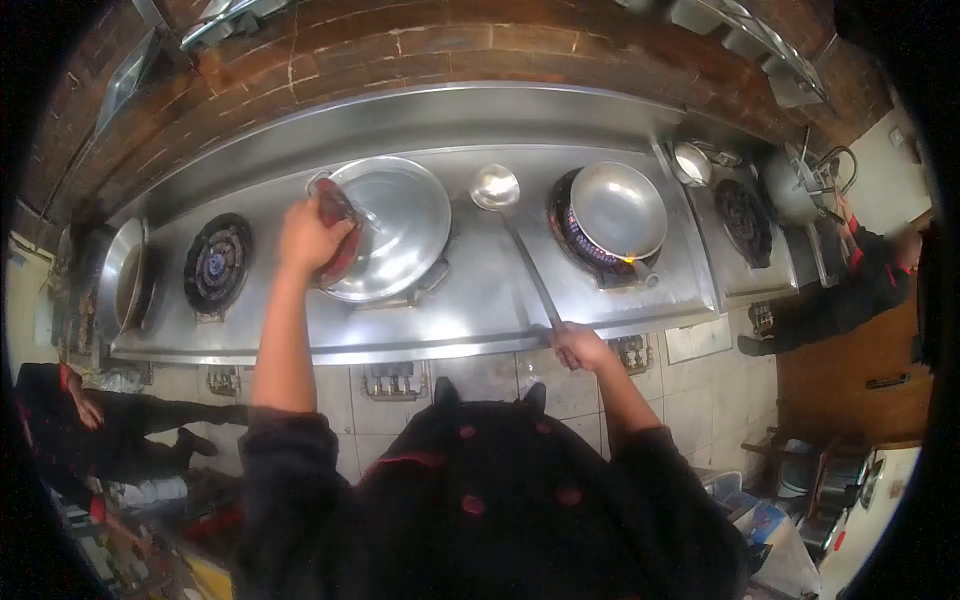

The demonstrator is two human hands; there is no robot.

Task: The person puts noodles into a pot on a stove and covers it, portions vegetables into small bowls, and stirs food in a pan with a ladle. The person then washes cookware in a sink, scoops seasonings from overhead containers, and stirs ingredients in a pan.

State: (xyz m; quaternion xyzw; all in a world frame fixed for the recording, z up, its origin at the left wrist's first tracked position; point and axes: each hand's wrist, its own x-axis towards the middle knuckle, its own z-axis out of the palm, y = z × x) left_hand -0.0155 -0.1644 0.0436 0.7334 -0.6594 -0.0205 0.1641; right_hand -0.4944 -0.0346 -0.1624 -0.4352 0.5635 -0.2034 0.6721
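Observation:
My left hand (316, 236) grips a dark red container (342, 240), tilted over the left side of a wide metal pan (405, 235). Something shiny shows at the container's edge above the pan; what it is I cannot tell. My right hand (582, 347) is closed around the handle end of a long metal ladle (495, 188), whose bowl rests over the steel counter between the two pans. To the right, a smaller pan (618, 210) sits on a burner with a small orange flame at its lower edge.
An unused burner (217, 264) lies left of the wide pan, with a large metal bowl (125, 275) beyond it. Another burner (743, 220) is at the right. One person (85, 420) stands at far left, another (870, 275) at far right by a tap.

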